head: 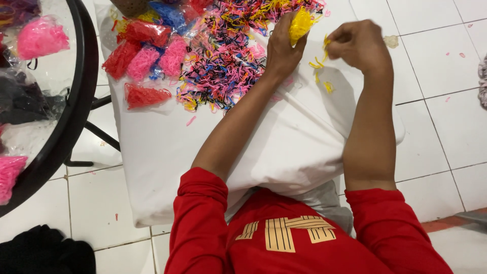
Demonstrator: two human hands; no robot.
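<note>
My left hand (282, 48) grips a small clear bag of yellow rubber bands (300, 24) over a white pillow (167, 152) on my lap. My right hand (359, 44) pinches a few loose yellow bands (320, 62) just to the right of the bag. A few more yellow bands (328, 87) lie on the pillow below my hands. A large mixed heap of pink, black, yellow and blue bands (228, 61) spreads across the pillow's far side, left of my left hand.
Filled small bags of red and pink bands (144, 63) and a blue one (170, 15) lie at the pillow's far left. A round black-rimmed glass table (81, 86) with pink bags (41, 36) stands at left. White tiled floor (436, 71) surrounds me, with stray bands.
</note>
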